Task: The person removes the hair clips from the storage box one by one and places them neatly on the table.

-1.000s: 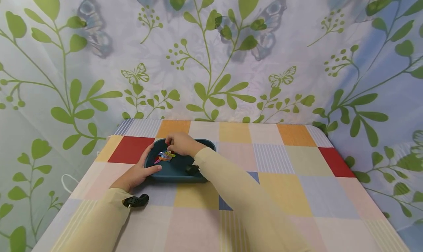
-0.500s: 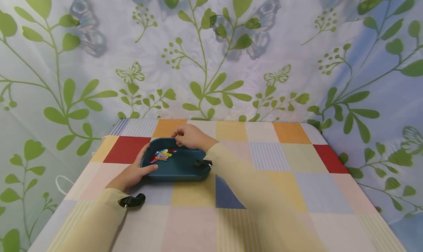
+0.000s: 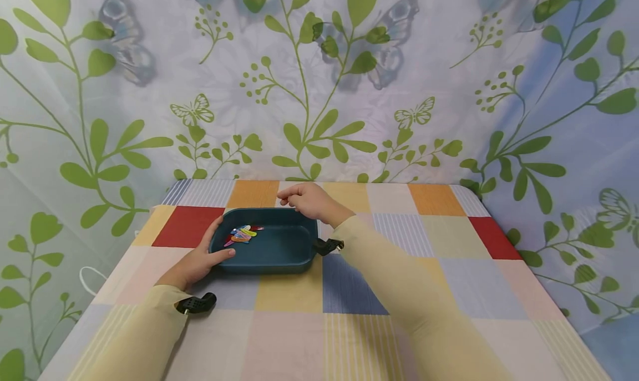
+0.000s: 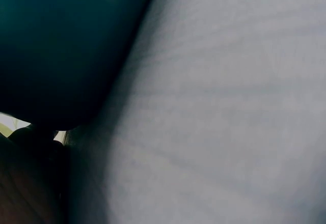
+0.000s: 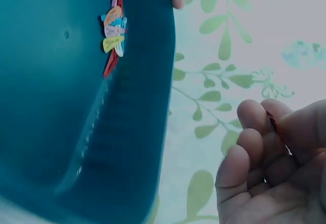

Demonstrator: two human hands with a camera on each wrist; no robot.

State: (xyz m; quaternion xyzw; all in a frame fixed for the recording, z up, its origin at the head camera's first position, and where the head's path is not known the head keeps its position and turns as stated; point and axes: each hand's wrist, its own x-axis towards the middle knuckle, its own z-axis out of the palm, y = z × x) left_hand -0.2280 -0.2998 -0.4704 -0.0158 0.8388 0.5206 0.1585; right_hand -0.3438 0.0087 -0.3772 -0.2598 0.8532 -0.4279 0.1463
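Observation:
A dark teal tray [image 3: 279, 247] rests on the table, with several colourful snap hair clips [image 3: 242, 235] piled at its left end. My left hand [image 3: 194, 262] lies spread along the tray's left end; its fingers look fairly straight against the outside and the thumb reaches over the near corner. Only a dark bit of that hand shows in the left wrist view. Past the tray's far right corner, my right hand [image 3: 312, 201] is held above the table. Its thumb and forefinger pinch a small red hair clip [image 5: 275, 124], mostly hidden by the fingers.
A patchwork-patterned tablecloth [image 3: 399, 281] covers the table. Behind it hangs a curtain [image 3: 349, 92] printed with leaves and butterflies. A white cable [image 3: 89, 281] loops beside the table's left edge. Each wrist carries a small black camera [image 3: 197, 303].
My right hand has risen out of the tray and moved to the right, past its far rim, taking the red clip along. My left hand has stayed at the tray's left end.

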